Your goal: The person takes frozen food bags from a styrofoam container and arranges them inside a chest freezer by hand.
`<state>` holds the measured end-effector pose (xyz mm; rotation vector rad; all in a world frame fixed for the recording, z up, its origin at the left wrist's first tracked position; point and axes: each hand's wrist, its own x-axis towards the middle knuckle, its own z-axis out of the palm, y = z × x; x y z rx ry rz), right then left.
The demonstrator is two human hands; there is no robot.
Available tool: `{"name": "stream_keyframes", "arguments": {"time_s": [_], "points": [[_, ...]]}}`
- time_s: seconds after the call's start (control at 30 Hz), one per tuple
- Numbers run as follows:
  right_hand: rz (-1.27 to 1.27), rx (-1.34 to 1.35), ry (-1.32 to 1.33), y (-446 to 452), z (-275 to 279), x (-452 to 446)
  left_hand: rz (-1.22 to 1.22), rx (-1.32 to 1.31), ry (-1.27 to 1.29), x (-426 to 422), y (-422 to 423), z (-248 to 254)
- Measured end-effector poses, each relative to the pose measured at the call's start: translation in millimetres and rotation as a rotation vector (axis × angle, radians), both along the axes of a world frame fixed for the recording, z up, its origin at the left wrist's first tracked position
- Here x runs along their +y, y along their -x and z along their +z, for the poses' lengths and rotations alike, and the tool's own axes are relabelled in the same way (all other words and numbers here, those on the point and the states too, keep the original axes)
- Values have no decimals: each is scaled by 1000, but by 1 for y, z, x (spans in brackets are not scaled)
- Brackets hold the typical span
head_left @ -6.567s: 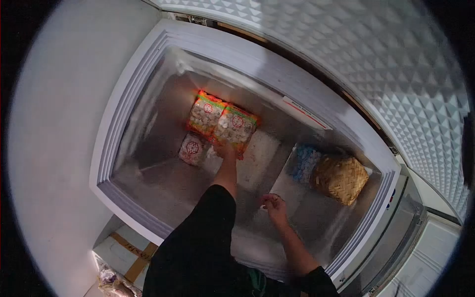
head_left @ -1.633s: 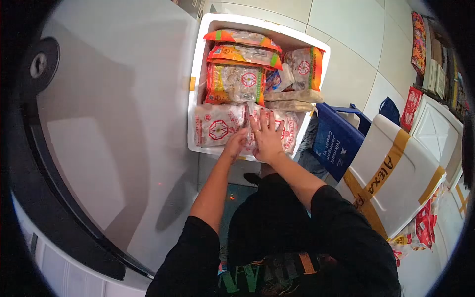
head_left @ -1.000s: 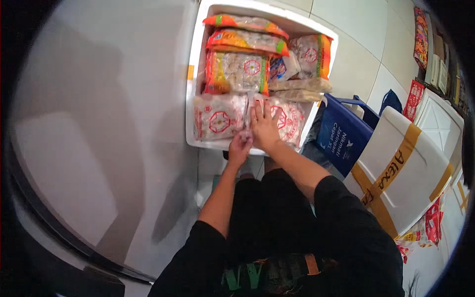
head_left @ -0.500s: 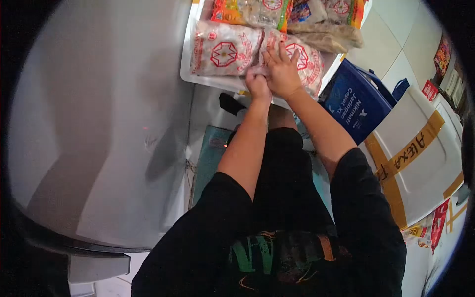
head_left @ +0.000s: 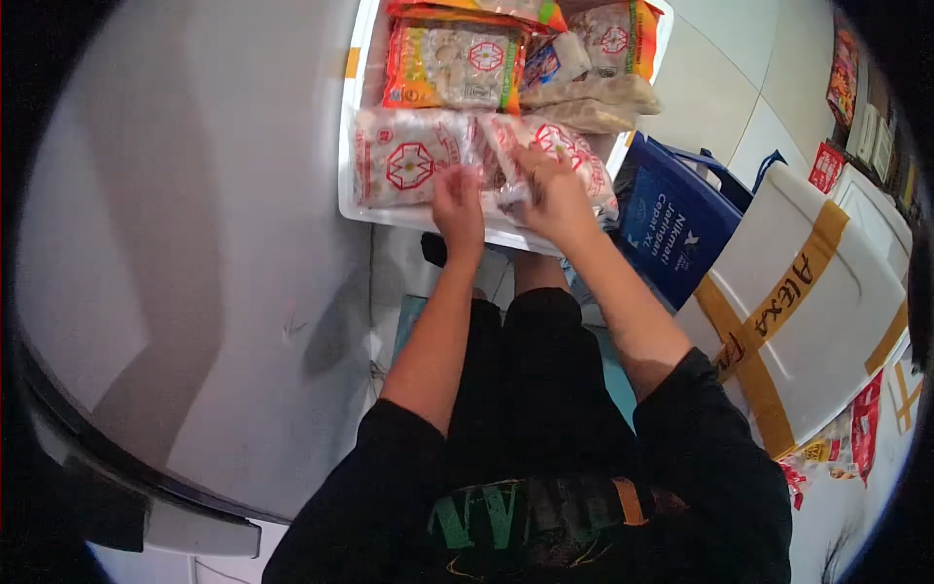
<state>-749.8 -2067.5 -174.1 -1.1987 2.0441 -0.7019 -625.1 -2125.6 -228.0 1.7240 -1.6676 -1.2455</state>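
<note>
A white foam box [head_left: 351,146] holds several packets. Along its near side lie two clear packets with red print, a left one [head_left: 407,164] and a right one [head_left: 569,146]. My right hand [head_left: 556,195] grips the near left edge of the right packet, which is tilted up a little there. My left hand [head_left: 457,206] is at the near right corner of the left packet, its fingers bent together; what they hold is too small to make out. Behind them lies an orange-edged packet [head_left: 455,63], with brownish packets [head_left: 593,102] to its right.
The pale side of a large appliance [head_left: 233,243] fills the left. Right of the foam box stand a blue bag [head_left: 671,219] and a white lid with brown tape [head_left: 827,292]. A red packet [head_left: 864,419] lies beyond the lid.
Earlier my hands were in a chest freezer; now they are at the foam box. Lately my right hand has gone from lying flat to gripping the right packet, and my left hand has moved left, away from it.
</note>
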Motion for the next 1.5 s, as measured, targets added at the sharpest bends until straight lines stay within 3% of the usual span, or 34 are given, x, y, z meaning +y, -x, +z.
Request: {"name": "stream_keyframes", "arguments": {"time_s": [0.07, 0.1, 0.2, 0.23, 0.33, 0.4, 0.43, 0.5, 0.53, 0.6, 0.63, 0.67, 0.73, 0.77, 0.8, 0.87, 0.93, 1.07, 1.17, 1.3, 1.5], "points": [[2, 57, 17, -10, 3, 9, 292, 634, -1067, -10, 11, 10], [74, 64, 30, -14, 3, 14, 182, 716, -1176, -13, 17, 5], [143, 63, 29, -23, 10, 23, 37, 583, -1121, -13, 31, -17], [113, 31, -16, -24, 10, 25, -31, 434, -1026, -21, 39, 12], [116, -108, -115, -17, 40, 31, -140, 459, -1038, -16, 26, 13], [-186, -371, 101, -10, 58, 38, -133, 545, -935, -24, 6, 15], [-257, -285, 173, 0, 64, 41, -251, 422, -1089, -41, -12, 20], [-401, -208, 285, 21, 65, 50, -234, 427, -1153, -42, -29, 30], [-548, -257, 159, 28, 58, 57, -226, 429, -1184, -43, -37, 35], [-707, -723, 141, 33, 30, 73, -204, 793, -1216, -49, -44, 58], [-703, -970, 103, 28, 32, 70, -261, 833, -1244, -53, -48, 65], [-549, -1003, -4, 21, 35, 67, -260, 836, -1238, -54, -48, 71], [-627, -1290, -145, 5, 53, 58, -287, 821, -1243, -53, -49, 86], [-636, -1356, -82, 7, 55, 52, -240, 738, -1236, -56, -48, 95], [-629, -1355, -80, 9, 57, 49, -240, 742, -1230, -56, -47, 97], [-538, -1127, -13, 10, 61, 45, -357, 497, -1009, -55, -44, 98], [-446, -1064, -2, 12, 60, 40, -321, 497, -1000, -53, -42, 94], [-647, -1136, -13, -4, 69, 36, -181, 542, -1006, -55, -26, 97], [-671, -950, -26, -13, 74, 42, -276, 551, -974, -61, -19, 104], [-608, -893, -20, -15, 86, 38, -371, 428, -834, -62, -28, 114], [-485, -799, -87, -15, 89, 30, -396, 456, -799, -74, -26, 126]]}}
